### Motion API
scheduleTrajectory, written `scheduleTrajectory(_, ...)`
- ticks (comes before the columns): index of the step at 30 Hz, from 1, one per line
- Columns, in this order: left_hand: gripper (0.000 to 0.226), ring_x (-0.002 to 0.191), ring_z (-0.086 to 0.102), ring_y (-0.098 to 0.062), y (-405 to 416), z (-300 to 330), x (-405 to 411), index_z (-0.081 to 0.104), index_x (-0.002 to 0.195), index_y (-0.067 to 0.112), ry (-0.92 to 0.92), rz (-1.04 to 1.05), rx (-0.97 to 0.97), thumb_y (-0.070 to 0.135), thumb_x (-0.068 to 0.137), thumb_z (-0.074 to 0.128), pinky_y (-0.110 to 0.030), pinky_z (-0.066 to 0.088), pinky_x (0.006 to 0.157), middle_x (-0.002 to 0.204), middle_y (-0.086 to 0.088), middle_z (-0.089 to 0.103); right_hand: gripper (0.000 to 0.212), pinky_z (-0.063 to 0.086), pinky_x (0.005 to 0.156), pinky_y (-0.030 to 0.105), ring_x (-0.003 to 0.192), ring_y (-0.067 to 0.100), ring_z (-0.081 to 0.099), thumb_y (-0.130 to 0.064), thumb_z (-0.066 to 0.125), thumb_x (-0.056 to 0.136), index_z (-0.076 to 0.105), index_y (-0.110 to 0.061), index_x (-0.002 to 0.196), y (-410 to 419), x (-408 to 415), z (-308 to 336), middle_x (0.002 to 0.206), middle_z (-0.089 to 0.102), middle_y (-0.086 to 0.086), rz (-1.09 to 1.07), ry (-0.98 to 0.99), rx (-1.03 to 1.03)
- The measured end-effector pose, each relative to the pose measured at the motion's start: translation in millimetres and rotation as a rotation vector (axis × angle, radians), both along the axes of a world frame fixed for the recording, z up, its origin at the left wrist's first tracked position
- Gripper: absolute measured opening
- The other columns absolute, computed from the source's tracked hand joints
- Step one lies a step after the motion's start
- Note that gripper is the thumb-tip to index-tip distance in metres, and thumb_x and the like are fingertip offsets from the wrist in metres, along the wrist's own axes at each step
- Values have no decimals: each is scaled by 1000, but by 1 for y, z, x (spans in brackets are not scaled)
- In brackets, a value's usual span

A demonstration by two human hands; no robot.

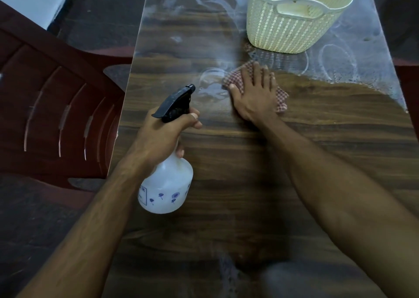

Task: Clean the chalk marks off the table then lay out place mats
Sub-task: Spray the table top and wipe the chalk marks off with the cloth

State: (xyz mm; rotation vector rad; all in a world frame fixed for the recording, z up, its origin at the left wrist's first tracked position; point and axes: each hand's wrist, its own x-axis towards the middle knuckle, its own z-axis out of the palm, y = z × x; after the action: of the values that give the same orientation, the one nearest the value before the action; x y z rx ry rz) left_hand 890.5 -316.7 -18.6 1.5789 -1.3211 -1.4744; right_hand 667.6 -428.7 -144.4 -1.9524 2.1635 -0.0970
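Half the worktop (249,173) looks wiped; right hand (254,93), fingers spread, presses the checked cloth (282,98) beside chalk marks (210,80); left hand (158,137) grips the spray bottle (167,184); next, wipe around the basket (294,19).

Near half of bench (226,184) is bare wood, open for a sweep w/ either hand. Only things over it: spray bottle (166,184), held in left hand (158,137) above the near-left part, and right forearm crossing diagonally from the near-right corner. Right hand (254,93) lies flat on checked cloth (282,98) mid-bench, blocking that spot. Just beyond it, cream basket (292,23) stands on the far-right part; narrow strip btwn basket and right edge. Far-left part, beside basket, is clear of objects, only chalk marks (213,1) there. Left edge: dark red chair (56,107) close alongside, little room to pass on that side. Right edge mostly out of view.
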Motion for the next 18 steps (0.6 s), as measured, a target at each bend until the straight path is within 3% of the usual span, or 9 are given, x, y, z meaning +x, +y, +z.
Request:
scheduleTrajectory(7, 19, 39, 44, -13, 1, 12, 12, 65, 108, 8, 27, 51, -3, 20, 94, 59, -23, 44, 44, 95, -6, 73, 67, -1, 123, 44, 153, 24, -2, -62, 17, 98, 13, -32, 158, 58, 39, -1, 167, 3, 2, 254, -11, -18)
scheduleTrajectory(13, 18, 37, 44, -12, -1, 6, 23, 66, 107, 7, 53, 52, -16, 19, 95, 58, -22, 44, 44, 96, -7, 73, 67, 2, 123, 48, 153, 26, 4, -60, 20, 98, 18, -30, 158, 55, -30, -4, 167, 7, 4, 23, 24, -19)
scheduleTrajectory(18, 15, 36, 47, -13, 2, -9, 25, 66, 104, 14, 41, 28, -29, 23, 95, 59, -25, 50, 50, 98, -4, 74, 72, -8, 122, 48, 152, 29, -9, -65, 15, 98, 6, -28, 159, -6, 13, -3, 166, -7, 6, 43, 4, 12)
